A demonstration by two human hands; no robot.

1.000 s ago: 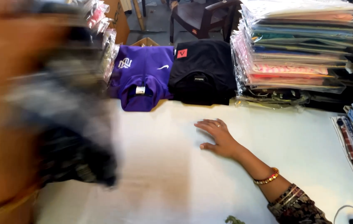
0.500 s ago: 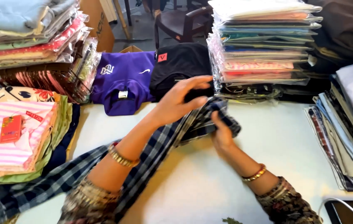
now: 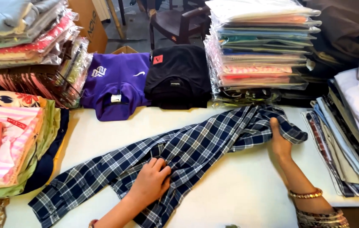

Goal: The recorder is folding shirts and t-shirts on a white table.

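Note:
A dark blue and white plaid shirt (image 3: 196, 147) lies stretched diagonally across the white table (image 3: 238, 194). My left hand (image 3: 152, 181) grips a bunch of its cloth near the middle, fingers curled into the fabric. My right hand (image 3: 278, 141) holds the shirt's far right end near the collar, thumb over the cloth. One sleeve trails off toward the lower left (image 3: 65, 198).
A purple shirt (image 3: 114, 84) and a black shirt (image 3: 179, 76) lie folded at the table's back. Stacks of bagged garments (image 3: 259, 46) stand behind, with more folded piles at the left (image 3: 10, 147) and the right (image 3: 352, 126). A dark chair (image 3: 175, 21) stands beyond.
The plaid shirt, bunched between both hands half a second ago, is now spread out along the table. My left hand moved down-left, my right hand moved right.

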